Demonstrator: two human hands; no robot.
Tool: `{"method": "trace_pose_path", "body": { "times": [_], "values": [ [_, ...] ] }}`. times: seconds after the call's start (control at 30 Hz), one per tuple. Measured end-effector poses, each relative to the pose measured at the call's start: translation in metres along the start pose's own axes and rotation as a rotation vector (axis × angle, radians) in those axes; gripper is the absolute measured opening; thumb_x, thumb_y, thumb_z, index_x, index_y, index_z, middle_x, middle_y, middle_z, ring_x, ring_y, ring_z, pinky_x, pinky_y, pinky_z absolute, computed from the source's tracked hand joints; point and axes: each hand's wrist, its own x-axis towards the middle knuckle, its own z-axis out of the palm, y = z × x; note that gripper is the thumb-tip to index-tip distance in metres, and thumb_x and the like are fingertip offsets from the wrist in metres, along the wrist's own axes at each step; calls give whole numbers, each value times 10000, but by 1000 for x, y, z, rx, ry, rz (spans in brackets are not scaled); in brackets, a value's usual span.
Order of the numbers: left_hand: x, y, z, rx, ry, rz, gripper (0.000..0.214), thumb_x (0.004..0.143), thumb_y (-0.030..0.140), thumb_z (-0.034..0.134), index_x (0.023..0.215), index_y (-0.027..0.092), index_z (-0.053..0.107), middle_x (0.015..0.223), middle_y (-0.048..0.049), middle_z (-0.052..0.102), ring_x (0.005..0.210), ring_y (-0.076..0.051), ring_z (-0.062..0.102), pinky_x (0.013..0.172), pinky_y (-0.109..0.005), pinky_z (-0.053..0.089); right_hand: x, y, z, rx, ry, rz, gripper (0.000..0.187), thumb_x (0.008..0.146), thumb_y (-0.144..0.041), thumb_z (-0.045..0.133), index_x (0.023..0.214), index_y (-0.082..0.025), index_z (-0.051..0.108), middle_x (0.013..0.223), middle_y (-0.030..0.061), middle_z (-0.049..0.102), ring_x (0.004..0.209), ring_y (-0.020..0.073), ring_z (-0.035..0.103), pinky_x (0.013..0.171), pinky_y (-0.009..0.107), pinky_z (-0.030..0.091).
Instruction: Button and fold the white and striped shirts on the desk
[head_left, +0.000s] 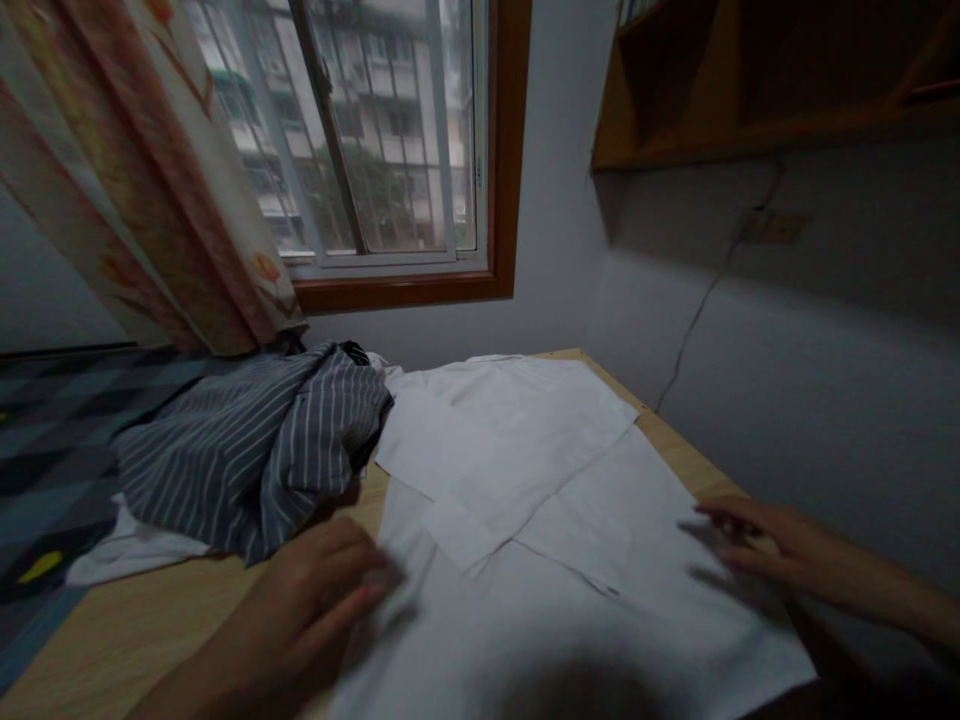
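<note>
Centrally, from the middle of the frame down to its lower edge, a white cloth garment [540,440] lies spread on a pale wood-grain tabletop [150,630], with flat panels of its fabric crossing over one another near the centre. At the lower left, the person's bare left hand [322,585] is beside the garment's left edge, its fingers bent and thumb reaching forward; the fingertips are blurred, so whether they pinch or touch the cloth cannot be told. At the right, the bare right hand [757,540] is at the garment's right edge, with a narrow gap between forefinger and thumb and no cloth seen between them; contact with the fabric is unclear. A crumpled dark-grey garment with pale stripes [262,440] lies left of centre, with a piece of white fabric [135,545] showing from under its lower left side. Dark checked fabric [52,430] fills the left edge. A floral curtain in cream, pink and orange [150,170] hangs at the upper left, beside a brown-framed sliding window [382,130]. At the upper right, a brown wooden shelf [675,150] is fixed above a thin cable [697,310] running down the wall.
</note>
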Motion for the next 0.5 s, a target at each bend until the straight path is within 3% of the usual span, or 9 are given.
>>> {"method": "trace_pose_path", "body": {
  "times": [0.1,0.17,0.27,0.37,0.5],
  "values": [
    [60,1,25,74,-4,-137,548,933,551,374,1267,166,574,1277,-133,599,1179,-263,542,1005,-410,422,85,-67,6,29,106,-10,591,915,-580,374,1370,-223,498,1389,112,526,1259,304,495,1058,487,387],
    [86,3,58,127,-141,-162,721,876,634,423,1392,131,459,1467,-171,419,1362,-338,353,1102,-514,291,136,-109,30,24,112,-87,644,930,-564,355,1452,-187,380,1499,124,384,1372,299,359,1115,502,301],
    [100,4,105,129,-306,-176,862,853,701,384,1466,98,339,1542,-187,267,1434,-363,190,1141,-570,148,189,-149,73,-9,12,-195,731,936,-561,359,1498,-104,260,1565,165,209,1447,289,186,1160,478,194],
    [95,-1,123,84,-346,-187,895,856,737,307,1506,124,252,1562,-166,218,1450,-339,145,1153,-550,121,213,-158,101,-39,-118,-230,772,938,-601,320,1505,-85,230,1573,166,170,1460,280,130,1176,474,117],
    [85,-6,116,61,-356,-179,889,852,749,293,1519,166,224,1573,-137,194,1457,-327,118,1158,-536,112,216,-130,107,-76,-132,-190,764,939,-630,244,1520,-135,199,1580,125,166,1463,252,125,1176,471,105]
  ]
}}
